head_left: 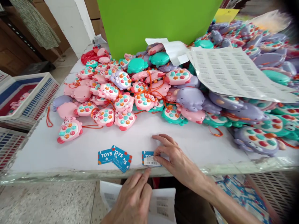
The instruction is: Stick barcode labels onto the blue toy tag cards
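A blue "TOYS" card (146, 154) lies near the table's front edge with a small white barcode sticker (149, 161) on its lower part. The thumb and index finger of my right hand (174, 155) are at the sticker's right end, the other fingers stretched out above the table. My left hand (136, 196) is over a white label sheet (167, 202) below the table edge, its index finger pointing toward the card; whether it grips the sheet is hidden. Two more blue cards (106, 156) overlap on the left.
Pink, purple and teal animal toys (125, 119) with orange cords pile up across the table (84, 155). A large label sheet (224, 71) lies over the right pile. A green board (154, 25) stands behind. Crates (39, 102) are at left; a card-filled basket (266, 186) sits lower right.
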The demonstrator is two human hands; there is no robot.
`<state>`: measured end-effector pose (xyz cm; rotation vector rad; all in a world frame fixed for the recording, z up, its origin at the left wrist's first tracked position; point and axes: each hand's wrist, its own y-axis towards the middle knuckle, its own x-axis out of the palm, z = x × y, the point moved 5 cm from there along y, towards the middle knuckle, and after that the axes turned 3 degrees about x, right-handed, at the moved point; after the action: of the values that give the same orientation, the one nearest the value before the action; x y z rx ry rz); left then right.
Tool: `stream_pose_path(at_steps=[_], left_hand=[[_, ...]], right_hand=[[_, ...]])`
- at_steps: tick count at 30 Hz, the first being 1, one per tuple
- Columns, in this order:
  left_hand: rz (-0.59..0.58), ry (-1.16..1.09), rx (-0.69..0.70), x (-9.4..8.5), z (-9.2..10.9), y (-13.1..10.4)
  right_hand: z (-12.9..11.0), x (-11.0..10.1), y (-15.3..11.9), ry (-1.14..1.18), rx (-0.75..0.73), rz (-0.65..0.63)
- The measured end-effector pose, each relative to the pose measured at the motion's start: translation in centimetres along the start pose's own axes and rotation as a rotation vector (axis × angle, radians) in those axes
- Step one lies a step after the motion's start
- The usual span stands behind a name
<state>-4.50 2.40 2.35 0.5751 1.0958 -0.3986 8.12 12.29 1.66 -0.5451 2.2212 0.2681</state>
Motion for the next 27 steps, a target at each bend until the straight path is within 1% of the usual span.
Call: stream_pose_path(at_steps=[7, 16, 21, 27], left_hand=[[-0.003, 0.003, 0.007, 0.04, -0.06, 0.13], [0.004, -0.019, 0.017, 0.20, -0.05, -0.02], [-0.017, -0.013, 0.004, 0.10, -0.06, 0.03], [0.013, 0.014, 0.029, 0.14, 0.07, -0.04]], right_hand=[[0.15, 0.13, -0.09, 0.012, -0.009, 0.027], [-0.04, 0.05, -0.05, 0.019, 0.014, 0.002], [-0.04, 0.07, -0.02, 0.028, 0.013, -0.009], [0.15, 0.17, -0.13, 0.017, 0.010, 0.012]])
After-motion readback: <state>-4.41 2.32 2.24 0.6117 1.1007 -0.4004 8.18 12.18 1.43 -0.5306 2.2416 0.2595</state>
